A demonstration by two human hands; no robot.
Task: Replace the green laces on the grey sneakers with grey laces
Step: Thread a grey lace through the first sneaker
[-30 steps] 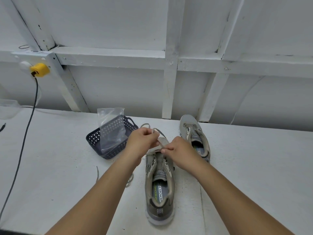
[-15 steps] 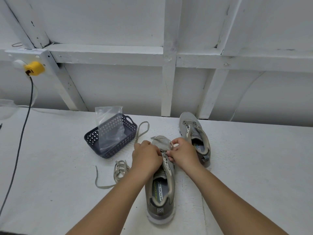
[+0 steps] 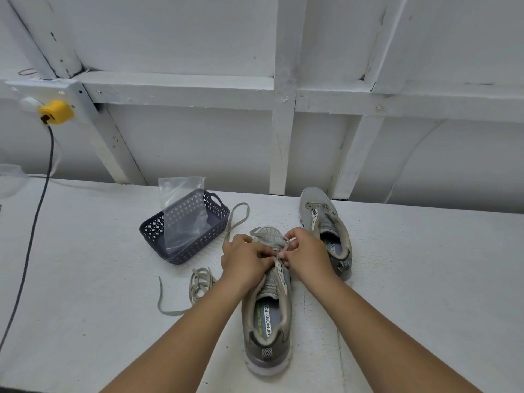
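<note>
**Relacing in progress: near sneaker at its lowest eyelets**

Your left hand (image 3: 246,262) and right hand (image 3: 307,255) meet over the toe end of the near grey mesh sneaker (image 3: 268,302), which lies on the white textured tabletop (image 3: 85,279) with its heel towards you. The fingers of both hands are curled and appear to pinch a flat grey lace (image 3: 236,219) at the lowest eyelets; the exact contact is hidden behind your knuckles. One end of this lace loops away to the far left of the toe, towards the basket. The eyelet rows nearer the heel stand bare, so, as a judgement, threading on this shoe has only begun.

The second grey mesh sneaker (image 3: 326,231) lies to the far right, just beside your right hand, untouched. Whether it carries any lace cannot be told at this size. No green lace is plainly visible. A loose coiled bundle of pale lace (image 3: 200,282) rests on the tabletop to the left of your left forearm, its colour reading grey-beige; it may be the spare for the second shoe.

A dark blue perforated plastic basket (image 3: 154,231) sits left of the shoes. It holds a clear plastic bag (image 3: 184,214), which stands above the rim; nothing can be made out inside the bag.
</note>
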